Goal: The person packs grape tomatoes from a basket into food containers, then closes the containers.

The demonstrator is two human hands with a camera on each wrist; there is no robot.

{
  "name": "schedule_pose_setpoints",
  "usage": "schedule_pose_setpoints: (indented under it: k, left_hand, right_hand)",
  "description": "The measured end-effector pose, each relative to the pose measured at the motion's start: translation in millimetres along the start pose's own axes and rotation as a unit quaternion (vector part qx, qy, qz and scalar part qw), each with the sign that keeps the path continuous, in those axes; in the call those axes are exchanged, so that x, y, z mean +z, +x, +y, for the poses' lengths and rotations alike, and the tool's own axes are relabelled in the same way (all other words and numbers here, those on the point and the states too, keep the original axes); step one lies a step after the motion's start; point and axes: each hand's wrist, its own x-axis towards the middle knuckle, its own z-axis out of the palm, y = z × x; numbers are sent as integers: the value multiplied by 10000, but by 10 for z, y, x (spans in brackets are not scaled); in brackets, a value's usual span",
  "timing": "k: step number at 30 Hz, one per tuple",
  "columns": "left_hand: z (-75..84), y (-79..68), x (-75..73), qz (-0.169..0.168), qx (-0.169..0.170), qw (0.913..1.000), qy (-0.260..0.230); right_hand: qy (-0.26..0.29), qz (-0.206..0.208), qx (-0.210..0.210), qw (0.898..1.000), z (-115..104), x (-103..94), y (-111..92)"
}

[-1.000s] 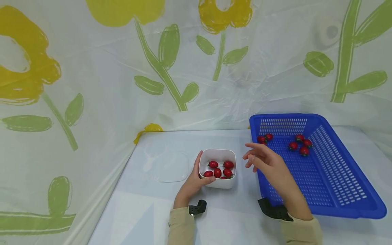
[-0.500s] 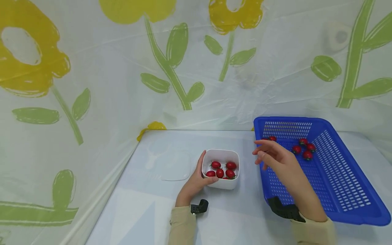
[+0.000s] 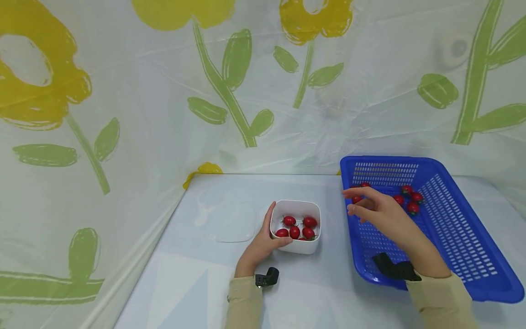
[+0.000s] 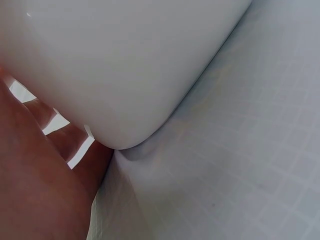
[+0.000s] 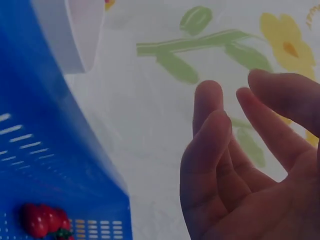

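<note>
In the head view my left hand (image 3: pixel 259 246) holds a square white container (image 3: pixel 297 247), its thumb over the near rim and its fingers along the left side. Several cherry tomatoes (image 3: pixel 294 232) lie inside it. The left wrist view shows that container's smooth wall (image 4: pixel 115 75) close beside the fingers. Above the left side of a blue plastic basket (image 3: pixel 427 237) hovers my right hand (image 3: pixel 384 217), fingers loosely bent and apart, holding nothing. More cherry tomatoes (image 3: pixel 412 208) sit in the basket's far part; the hand partly hides some of them near the left wall.
A clear lid (image 3: pixel 236 225) lies flat on the table left of the container. Behind the table hangs a flower-printed curtain (image 3: pixel 349 128). The basket's raised wall (image 5: pixel 90 140) stands between the tomatoes and the white container in the right wrist view.
My right hand has moved rightward, from beside the basket's left edge to above its inside. The head view has shifted slightly. My left hand keeps its hold on the container.
</note>
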Motion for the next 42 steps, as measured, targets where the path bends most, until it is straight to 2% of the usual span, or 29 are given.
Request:
schedule_pose_setpoints:
  k: [7, 14, 20, 24, 33, 37, 42]
  left_hand:
    - [10, -4, 9, 35, -62, 9999, 72]
    - [16, 5, 10, 10, -18, 10000, 36]
    - [25, 12, 8, 41, 17, 10000, 85]
    - [16, 17, 6, 9, 41, 10000, 52]
    - [100, -6, -18, -133, -40, 9999, -9]
    - [17, 12, -22, -119, 1, 9999, -26]
    - [-1, -5, -6, -22, -59, 10000, 1]
  right_hand:
    - [-497, -336, 121, 9981, 141, -99, 100]
    - [-652, -578, 507, 9949, 286, -213, 182]
    - [-769, -811, 526, 9923, 437, -288, 249]
    - [-916, -950, 681, 9889, 531, -345, 274]
    - [-864, -1206, 907, 9848, 752, -410, 401]
    - [-848, -1339, 1015, 9821, 818, -393, 468]
    - [-854, -1481, 1183, 9782, 885, -370, 525]
